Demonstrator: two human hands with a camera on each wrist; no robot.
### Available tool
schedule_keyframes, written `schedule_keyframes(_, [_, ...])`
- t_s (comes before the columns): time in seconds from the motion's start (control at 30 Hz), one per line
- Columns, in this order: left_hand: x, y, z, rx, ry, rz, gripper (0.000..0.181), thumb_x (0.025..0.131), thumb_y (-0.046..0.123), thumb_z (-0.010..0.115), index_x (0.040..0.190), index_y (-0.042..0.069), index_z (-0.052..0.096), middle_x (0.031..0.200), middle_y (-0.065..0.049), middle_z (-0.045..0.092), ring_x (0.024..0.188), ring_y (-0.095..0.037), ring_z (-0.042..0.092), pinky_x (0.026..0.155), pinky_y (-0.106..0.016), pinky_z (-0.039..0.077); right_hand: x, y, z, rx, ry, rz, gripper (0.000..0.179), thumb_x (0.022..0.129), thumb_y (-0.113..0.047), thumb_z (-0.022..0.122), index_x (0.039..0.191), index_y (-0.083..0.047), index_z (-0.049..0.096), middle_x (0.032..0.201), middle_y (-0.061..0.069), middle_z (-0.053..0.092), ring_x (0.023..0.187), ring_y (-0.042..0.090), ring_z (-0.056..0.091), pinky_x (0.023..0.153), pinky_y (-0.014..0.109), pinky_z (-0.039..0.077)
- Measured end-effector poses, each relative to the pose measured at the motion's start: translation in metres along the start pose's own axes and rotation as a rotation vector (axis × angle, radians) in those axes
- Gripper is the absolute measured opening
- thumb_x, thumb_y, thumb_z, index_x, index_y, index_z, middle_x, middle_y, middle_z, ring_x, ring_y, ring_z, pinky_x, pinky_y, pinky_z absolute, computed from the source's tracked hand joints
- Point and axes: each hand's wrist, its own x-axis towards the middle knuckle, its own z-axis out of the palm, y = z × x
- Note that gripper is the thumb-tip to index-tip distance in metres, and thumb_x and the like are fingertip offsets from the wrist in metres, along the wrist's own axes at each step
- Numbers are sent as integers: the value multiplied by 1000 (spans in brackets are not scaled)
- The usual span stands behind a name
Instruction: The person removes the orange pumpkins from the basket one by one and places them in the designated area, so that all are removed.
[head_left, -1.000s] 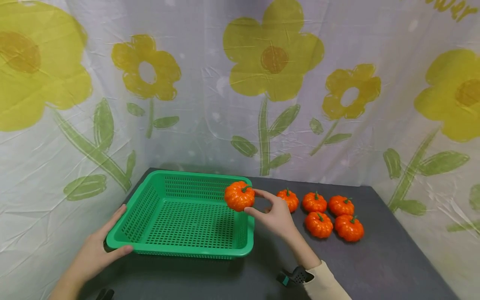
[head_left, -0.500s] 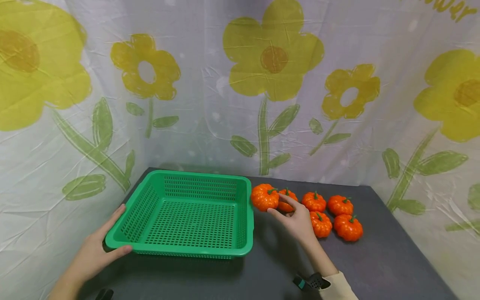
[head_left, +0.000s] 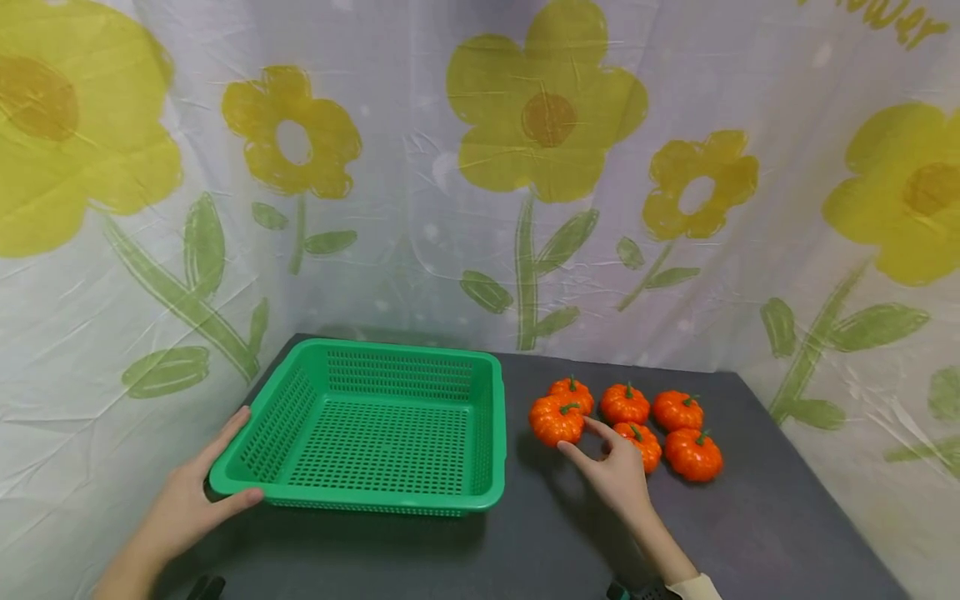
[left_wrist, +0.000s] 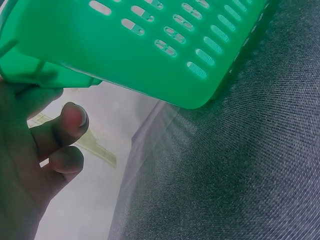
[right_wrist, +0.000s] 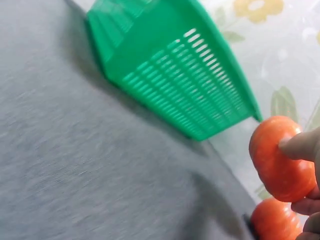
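A green plastic basket [head_left: 375, 498] with slotted walls stands at the left of the table, nothing inside it. My left hand [head_left: 187, 504] grips its near left corner, thumb along the front rim. The left wrist view shows the fingers of that hand [left_wrist: 30, 155] below the rim, beside the basket wall [left_wrist: 125, 55]. My right hand [head_left: 618, 479] pinches a small orange pumpkin [head_left: 555, 422] between thumb and fingers, right of the basket. In the right wrist view this pumpkin [right_wrist: 277, 165] hangs above the table, with another pumpkin [right_wrist: 275, 220] behind and below it.
Several more orange pumpkins with green stems, such as this front right pumpkin [head_left: 693, 456], are grouped on the dark table [head_left: 780, 517] at the right. One is partly hidden by my right hand. A flower-printed curtain [head_left: 405, 208] encloses the back and sides.
My right hand has carried the pumpkin from over the basket's right rim rightward and toward me, out beside the basket. The left hand stays on the basket corner.
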Motion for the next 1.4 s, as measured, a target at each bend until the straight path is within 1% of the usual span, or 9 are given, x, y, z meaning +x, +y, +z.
schedule_keyframes(0.1, [0,-1,-1,-3,1,6,105,89,26,85,171,34,20,167,37,15,140,13,23,95,-79,40,-8,7,4,-43,12,-11,60,83,-42,91,130,-9,75,99,10,78,75,19,66,71,36,55])
schedule_keyframes(0.2, [0,-1,-1,-5,1,7,105,89,26,85,171,34,20,166,38,15,133,22,19,95,-80,39,-14,13,10,-84,37,-42,59,83,-40,92,128,-6,76,114,7,79,108,29,72,93,51,57])
schedule_keyframes(0.37, [0,0,-1,3,-3,7,104,90,26,84,171,34,19,167,37,14,144,6,23,94,-80,39,-20,18,15,-135,104,-68,61,82,-35,93,128,0,74,118,15,78,111,37,72,94,57,57])
schedule_keyframes(0.6, [2,0,0,-3,-1,17,105,89,25,84,172,33,20,168,35,14,129,27,16,94,-81,39,-25,21,18,-184,136,-57,61,85,-33,91,128,5,72,123,22,75,115,42,70,96,61,56])
schedule_keyframes(0.93, [1,0,0,-64,1,32,105,89,21,84,172,31,20,169,34,15,131,29,16,97,-86,32,-27,23,17,-193,167,-39,63,88,-33,88,129,11,69,126,27,72,117,46,68,96,63,55])
schedule_keyframes(1.0, [1,0,0,-51,-4,15,105,90,22,84,172,32,19,171,29,15,137,23,18,97,-84,34,-27,25,17,-197,168,-27,65,88,-32,88,131,12,67,128,29,71,118,47,68,97,64,55])
schedule_keyframes(1.1, [2,-2,2,-40,-22,-18,105,91,24,83,172,35,16,174,13,19,154,-16,26,95,-82,37,-27,27,17,-204,164,-17,68,89,-32,87,134,13,65,130,31,69,119,49,66,98,64,54])
schedule_keyframes(1.23, [3,-7,4,-40,-26,-37,105,93,26,81,172,37,12,172,8,21,151,-40,31,96,-81,37,-28,27,17,-207,164,-23,68,91,-31,86,136,14,63,132,33,68,120,50,65,99,65,54])
schedule_keyframes(1.4, [4,-11,8,-61,7,-25,103,93,24,79,172,37,14,166,29,20,147,3,24,106,-78,33,-28,25,16,-206,168,-29,70,90,-31,87,137,15,62,133,34,67,122,51,64,100,65,53])
